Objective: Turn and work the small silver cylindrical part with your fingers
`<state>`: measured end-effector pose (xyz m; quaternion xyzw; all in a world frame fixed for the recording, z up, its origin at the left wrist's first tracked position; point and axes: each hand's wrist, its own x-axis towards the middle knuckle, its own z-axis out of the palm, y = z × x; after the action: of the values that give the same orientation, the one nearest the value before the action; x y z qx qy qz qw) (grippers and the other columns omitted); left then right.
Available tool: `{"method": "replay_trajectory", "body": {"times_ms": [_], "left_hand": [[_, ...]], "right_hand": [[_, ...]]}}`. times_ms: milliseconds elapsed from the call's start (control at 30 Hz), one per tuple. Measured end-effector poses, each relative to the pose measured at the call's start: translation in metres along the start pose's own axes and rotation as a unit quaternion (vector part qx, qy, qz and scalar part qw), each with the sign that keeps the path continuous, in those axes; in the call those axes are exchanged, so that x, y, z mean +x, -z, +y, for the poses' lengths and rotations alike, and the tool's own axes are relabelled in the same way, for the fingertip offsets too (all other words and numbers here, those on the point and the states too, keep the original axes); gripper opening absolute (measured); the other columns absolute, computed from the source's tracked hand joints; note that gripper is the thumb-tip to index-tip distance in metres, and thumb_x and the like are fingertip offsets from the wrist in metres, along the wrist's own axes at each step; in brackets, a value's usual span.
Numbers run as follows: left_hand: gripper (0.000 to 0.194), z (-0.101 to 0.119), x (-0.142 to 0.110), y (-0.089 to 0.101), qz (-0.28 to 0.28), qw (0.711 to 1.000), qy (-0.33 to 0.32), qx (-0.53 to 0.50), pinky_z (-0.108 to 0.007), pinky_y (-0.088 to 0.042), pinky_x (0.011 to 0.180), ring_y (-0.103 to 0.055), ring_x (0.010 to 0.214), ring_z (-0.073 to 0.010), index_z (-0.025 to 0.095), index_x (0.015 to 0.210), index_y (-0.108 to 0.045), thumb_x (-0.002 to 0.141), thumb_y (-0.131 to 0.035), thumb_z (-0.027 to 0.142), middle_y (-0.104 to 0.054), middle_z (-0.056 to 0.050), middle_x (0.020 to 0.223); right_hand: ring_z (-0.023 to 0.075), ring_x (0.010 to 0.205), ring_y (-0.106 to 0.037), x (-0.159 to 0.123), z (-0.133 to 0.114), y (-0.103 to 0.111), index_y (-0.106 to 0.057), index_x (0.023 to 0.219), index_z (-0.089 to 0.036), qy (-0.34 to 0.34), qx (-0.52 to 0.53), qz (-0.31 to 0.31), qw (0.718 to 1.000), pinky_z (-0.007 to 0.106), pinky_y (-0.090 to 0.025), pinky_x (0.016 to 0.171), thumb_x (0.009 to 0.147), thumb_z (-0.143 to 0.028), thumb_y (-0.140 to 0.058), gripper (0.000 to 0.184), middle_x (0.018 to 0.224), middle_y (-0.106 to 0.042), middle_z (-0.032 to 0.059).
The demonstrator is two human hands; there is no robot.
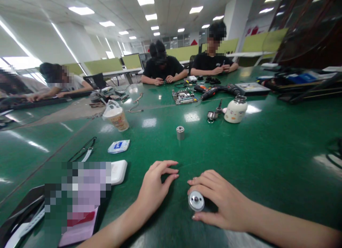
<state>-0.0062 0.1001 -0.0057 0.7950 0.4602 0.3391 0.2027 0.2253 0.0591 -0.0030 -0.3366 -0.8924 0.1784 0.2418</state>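
Note:
Near the front edge, a small silver electric motor (pixel 196 201) with a round face and a central shaft sits between the thumb and fingers of my right hand (pixel 224 201). Those fingers curve around its side; its underside is hidden. To the left, my left hand (pixel 156 180) hovers low over the green table with its fingers and thumb apart, holding nothing. A second small silver motor (pixel 180 133) stands upright on the table, farther out and apart from both hands.
At left lie a pink pouch-like item (pixel 80 237), a white case (pixel 119 172), a tissue pack (pixel 119 146) and glasses (pixel 87 148). Beyond stand a drink cup (pixel 117 118), a cream bottle (pixel 236 109), a circuit board (pixel 184 97) and a power drill (pixel 213 91). Several people sit opposite.

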Motion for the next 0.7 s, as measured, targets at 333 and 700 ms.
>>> {"method": "replay_trajectory", "body": {"times_ms": [333,700], "left_hand": [[0.017,0.022,-0.002,0.003,0.053,0.993,-0.024,-0.103,-0.027,-0.056,0.072,-0.072,0.078,-0.0172,0.018,0.091,-0.070,0.079,-0.070,0.006,-0.076,-0.003,0.086],[0.016,0.062,-0.014,0.004,-0.007,0.959,-0.135,-0.249,-0.028,-0.059,0.078,-0.072,0.079,-0.0174,0.015,0.084,-0.073,0.082,-0.066,0.001,-0.077,-0.006,0.081]], "right_hand": [[0.0268,0.100,-0.058,0.002,0.000,0.000,-0.064,0.109,-0.017,0.005,-0.008,-0.001,1.000,0.043,-0.042,0.088,0.083,-0.047,-0.068,0.040,0.115,-0.067,0.0108],[0.0251,0.098,-0.059,0.001,0.003,-0.005,-0.061,0.109,-0.017,0.039,-0.002,0.038,0.999,0.042,-0.042,0.086,0.085,-0.046,-0.067,0.038,0.109,-0.067,0.0103]]}}
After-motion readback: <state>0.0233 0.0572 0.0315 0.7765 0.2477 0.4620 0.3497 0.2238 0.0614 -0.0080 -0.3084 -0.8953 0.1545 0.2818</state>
